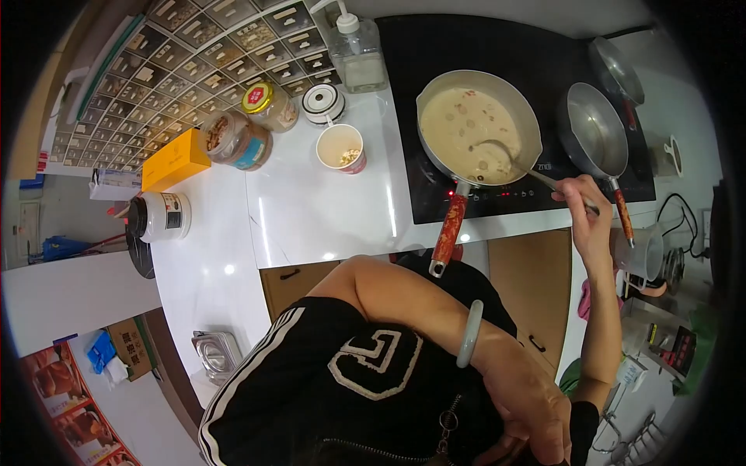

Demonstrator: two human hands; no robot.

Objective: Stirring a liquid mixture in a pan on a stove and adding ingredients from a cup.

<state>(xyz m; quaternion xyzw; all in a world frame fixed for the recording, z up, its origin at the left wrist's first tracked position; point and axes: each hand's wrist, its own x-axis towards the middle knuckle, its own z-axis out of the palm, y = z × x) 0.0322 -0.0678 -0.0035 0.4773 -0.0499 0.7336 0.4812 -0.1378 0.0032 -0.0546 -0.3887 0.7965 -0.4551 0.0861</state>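
My right hand point(586, 204) grips the handle of a metal ladle point(542, 177). The ladle's bowl is partly sunk in a creamy, pale liquid point(446, 140) with dark and reddish round pieces in it. This liquid fills much of a light-lined saucepan point(529, 119) standing on a black induction cooktop point(486, 43). The pan's red mottled handle point(450, 230) points towards me, over the counter edge, with no hand on it. My left forearm, with a pale bangle point(471, 333), crosses my body. Near my right elbow is my left hand point(527, 396), its fingers bent and partly hidden.
Two more pans, one grey point(597, 131), stand on the cooktop's right. Left on the white counter point(326, 215) are a paper cup point(340, 148) with yellowish bits, a lidded jar point(269, 108), an open plastic jar point(239, 143) and a pump bottle point(360, 58). Small drawers point(221, 55) line the back.
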